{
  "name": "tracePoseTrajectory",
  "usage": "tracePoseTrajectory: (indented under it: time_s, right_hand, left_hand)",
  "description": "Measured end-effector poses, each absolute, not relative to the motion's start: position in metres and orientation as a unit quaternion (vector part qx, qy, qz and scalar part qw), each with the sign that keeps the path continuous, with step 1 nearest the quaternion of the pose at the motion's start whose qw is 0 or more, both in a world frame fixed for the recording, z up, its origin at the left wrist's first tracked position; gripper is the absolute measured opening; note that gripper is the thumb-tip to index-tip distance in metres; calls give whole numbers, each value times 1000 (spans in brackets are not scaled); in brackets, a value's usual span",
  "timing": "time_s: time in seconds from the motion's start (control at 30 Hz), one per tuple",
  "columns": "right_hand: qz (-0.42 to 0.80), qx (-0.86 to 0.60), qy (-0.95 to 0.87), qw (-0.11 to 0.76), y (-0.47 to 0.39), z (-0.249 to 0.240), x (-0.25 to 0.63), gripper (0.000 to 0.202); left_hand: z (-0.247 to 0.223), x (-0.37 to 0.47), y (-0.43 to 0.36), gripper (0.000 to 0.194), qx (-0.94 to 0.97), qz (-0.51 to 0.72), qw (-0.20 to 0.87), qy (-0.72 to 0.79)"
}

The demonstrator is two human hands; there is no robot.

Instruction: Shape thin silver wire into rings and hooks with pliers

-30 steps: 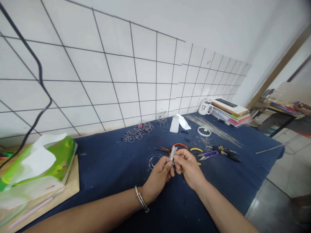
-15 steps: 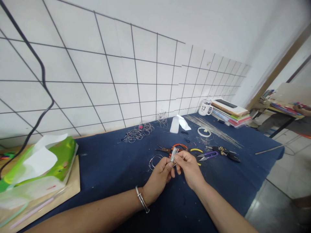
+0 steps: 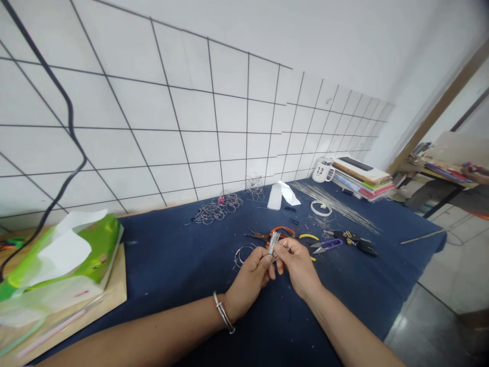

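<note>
My left hand (image 3: 250,272), with a silver bangle (image 3: 223,312) at its wrist, is closed around a small bundle of silvery wires (image 3: 274,241) whose ends fan upward. Pressed close beside it, my right hand (image 3: 296,262) pinches at the same bundle from the right; its fingertips partly hide what they grip. Just behind the hands lie orange-handled pliers (image 3: 263,236) and a yellow-handled tool (image 3: 308,236). Left of the fingers is a thin wire ring (image 3: 244,253). Purple thread snips (image 3: 327,245) rest to the right.
Coiled wire (image 3: 217,208) lies near the tiled wall. Long straight wires (image 3: 336,204), a white ring (image 3: 321,208) and black-handled pliers (image 3: 361,244) are at right. A mug (image 3: 323,171) stands by stacked books (image 3: 362,176). A tissue pack (image 3: 103,250) sits at left. Another person's hand (image 3: 476,175) shows far right.
Almost nothing differs. Both hands keep their hold on the wire bundle in the same place, and the view has shifted very slightly.
</note>
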State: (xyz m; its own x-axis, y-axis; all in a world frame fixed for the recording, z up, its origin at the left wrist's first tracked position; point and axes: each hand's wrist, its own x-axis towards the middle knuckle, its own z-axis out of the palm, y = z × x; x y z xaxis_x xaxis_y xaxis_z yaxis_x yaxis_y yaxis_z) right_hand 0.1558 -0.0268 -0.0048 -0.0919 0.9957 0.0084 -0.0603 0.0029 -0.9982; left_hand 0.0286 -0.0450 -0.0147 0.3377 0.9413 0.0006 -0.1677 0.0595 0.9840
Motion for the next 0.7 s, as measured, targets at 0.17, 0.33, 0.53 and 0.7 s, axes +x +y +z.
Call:
tracePoseTrajectory:
  time_s: [0.17, 0.33, 0.53, 0.7]
  right_hand:
    - [546, -451, -503, 496, -27, -5, 155, 24]
    - [557, -442, -495, 499, -27, -4, 155, 25]
    - [568, -438, -492, 494, -28, -4, 154, 24]
    - [569, -441, -485, 497, -29, -4, 152, 24]
  left_hand:
    - [-16, 29, -46, 29, 522, 444, 628, 369]
    - [-16, 29, -46, 30, 524, 452, 627, 359]
    - [-11, 29, -47, 31, 519, 450, 634, 356]
    - [-10, 29, -47, 31, 515, 447, 635, 363]
